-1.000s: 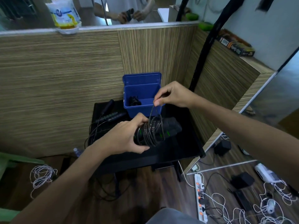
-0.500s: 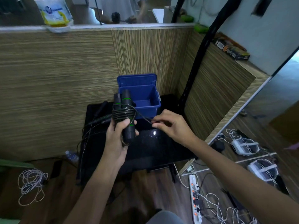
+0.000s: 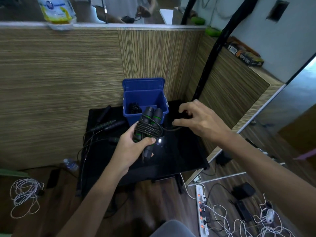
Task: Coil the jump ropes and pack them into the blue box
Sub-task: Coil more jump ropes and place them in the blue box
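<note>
Since a moment ago, right hand lifted right of center, fingers loosely curled, pinching the rope's loose end. Left hand gripping one coiled jump rope, center frame, just before one blue box; another coil inside, loose ropes left.

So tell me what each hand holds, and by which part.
Left hand grips the coiled jump rope around its two bundled handles, below the wraps. Right hand pinches the rope's loose tail end.

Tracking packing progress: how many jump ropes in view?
3, perhaps more: one held in the left hand, one coiled in the blue box, loose rope on the black table; the tangle could hide another.
</note>
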